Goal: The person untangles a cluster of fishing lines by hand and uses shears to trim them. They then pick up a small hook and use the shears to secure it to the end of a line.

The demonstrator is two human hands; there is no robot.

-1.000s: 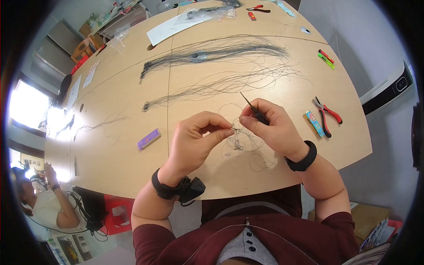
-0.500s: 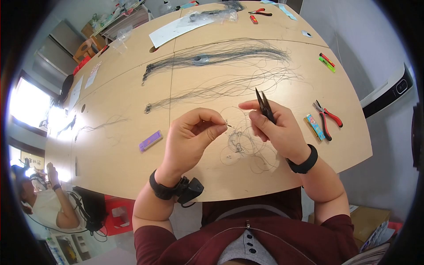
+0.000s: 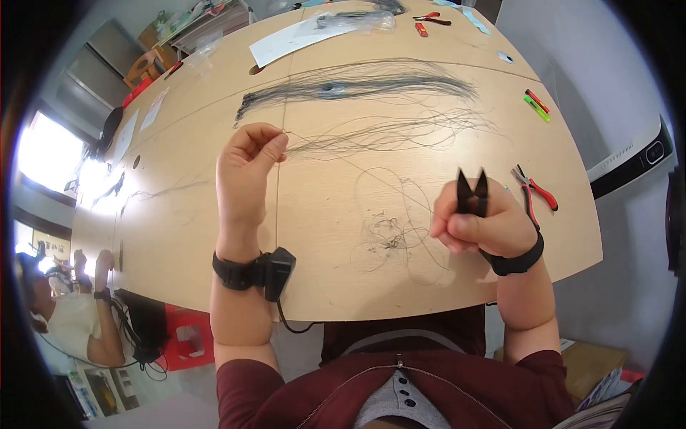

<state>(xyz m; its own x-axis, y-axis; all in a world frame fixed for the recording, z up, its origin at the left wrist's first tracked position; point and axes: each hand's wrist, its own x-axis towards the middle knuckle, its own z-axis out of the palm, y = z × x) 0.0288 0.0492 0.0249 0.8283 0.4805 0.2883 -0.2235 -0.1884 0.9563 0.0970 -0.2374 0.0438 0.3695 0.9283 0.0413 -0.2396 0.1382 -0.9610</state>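
My left hand (image 3: 250, 161) is closed in a pinch on the end of a thin dark line (image 3: 357, 169), above the near bundle of lines. That line stretches down and right toward my right hand (image 3: 489, 222), which is wrapped around black thread snips (image 3: 472, 194) with their blades apart and pointing up. Whether the right fingers also grip the line cannot be made out. Between my hands, a tangle of loose cut line (image 3: 389, 232) lies on the table. The near bundle (image 3: 386, 136) is partly hidden by my left hand; a thicker bundle (image 3: 357, 89) lies beyond it.
Red-handled pliers (image 3: 536, 189) lie right of my right hand. Red and green lighters (image 3: 537, 107) sit near the right edge. At the back are a white sheet (image 3: 286, 50), a plastic bag (image 3: 368, 21) and more pliers (image 3: 433, 19). Another person (image 3: 78, 314) sits at left.
My left hand has moved up and left with the line, drawing it out across the table. My right hand has shifted right and lower, turning the snips upright. The purple lighter is now hidden.
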